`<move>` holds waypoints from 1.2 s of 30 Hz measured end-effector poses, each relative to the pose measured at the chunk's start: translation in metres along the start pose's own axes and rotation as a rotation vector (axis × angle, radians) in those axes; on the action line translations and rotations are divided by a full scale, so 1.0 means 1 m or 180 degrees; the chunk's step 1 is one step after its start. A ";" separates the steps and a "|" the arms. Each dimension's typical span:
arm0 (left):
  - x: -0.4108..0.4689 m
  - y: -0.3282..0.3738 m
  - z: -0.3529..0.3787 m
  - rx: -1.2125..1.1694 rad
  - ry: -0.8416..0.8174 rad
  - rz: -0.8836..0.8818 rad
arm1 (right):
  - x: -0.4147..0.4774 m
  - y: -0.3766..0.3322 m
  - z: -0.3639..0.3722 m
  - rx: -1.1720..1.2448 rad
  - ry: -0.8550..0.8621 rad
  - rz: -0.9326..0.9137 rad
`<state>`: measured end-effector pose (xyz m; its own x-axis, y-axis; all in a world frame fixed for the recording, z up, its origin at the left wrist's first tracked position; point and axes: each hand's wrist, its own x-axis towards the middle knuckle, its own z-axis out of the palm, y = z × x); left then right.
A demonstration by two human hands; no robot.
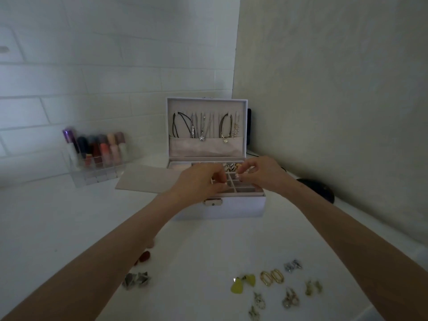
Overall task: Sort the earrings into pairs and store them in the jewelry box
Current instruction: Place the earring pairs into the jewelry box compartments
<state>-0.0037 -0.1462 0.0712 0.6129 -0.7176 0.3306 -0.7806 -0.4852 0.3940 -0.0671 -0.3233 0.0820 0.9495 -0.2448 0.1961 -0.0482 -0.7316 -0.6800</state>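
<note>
Counter: white counter [69, 228] set into a tiled corner carries everything. By my reading the task is begun, but most of it is left.
Jewelry box: white rectangular jewelry box [238, 208] with a silver clasp stands at the counter's far edge, near the right-hand wall. Its lid is upright and hung with necklaces, and its grey gridded tray is exposed.
Left hand: left hand [199, 181] hovers over the left part of the grid, fingers curled with the tips drawn together. I cannot tell whether they grasp an earring.
Right hand: right hand [261, 172] hovers over the right part of the grid, fingers bent down toward a compartment. Any earring between them is too small to make out.
Organiser: clear acrylic lipstick organiser [97, 158] sits at the far left edge, well apart from the box.
Pad: flat grey velvet pad [143, 179] lies just beside the box's left side.
Stored earrings: black-and-white and gold stored earrings [231, 167] fill a few rear compartments. The nearer compartments look unfilled.
Loose earrings: several sets wait along the near edge, already grouped as if paired.
- gold oval hoops [271, 277]
- yellow-green drop earrings [243, 283]
- small silver studs [293, 265]
- gold-and-pearl dangles [290, 298]
- pale green pieces [313, 287]
- silver dangles [257, 305]
- grey faceted earrings [136, 280], nearer the left forearm
- red pieces [143, 257], partly hidden by the left forearm
</note>
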 end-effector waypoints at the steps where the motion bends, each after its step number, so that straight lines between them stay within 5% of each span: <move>1: 0.006 0.003 0.002 0.0019 0.0003 -0.0018 | 0.002 0.004 0.000 -0.0028 -0.0022 0.0050; 20: 0.056 0.015 0.040 0.0384 -0.0087 -0.0227 | 0.019 0.031 0.005 -0.1516 0.0125 0.0295; 36: 0.061 0.020 0.046 0.0806 -0.0036 -0.0475 | 0.009 0.037 0.005 -0.0965 0.0515 0.0129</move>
<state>0.0123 -0.2228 0.0594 0.7229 -0.6338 0.2750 -0.6885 -0.6939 0.2106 -0.0589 -0.3491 0.0552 0.8847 -0.3574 0.2993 -0.1977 -0.8691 -0.4534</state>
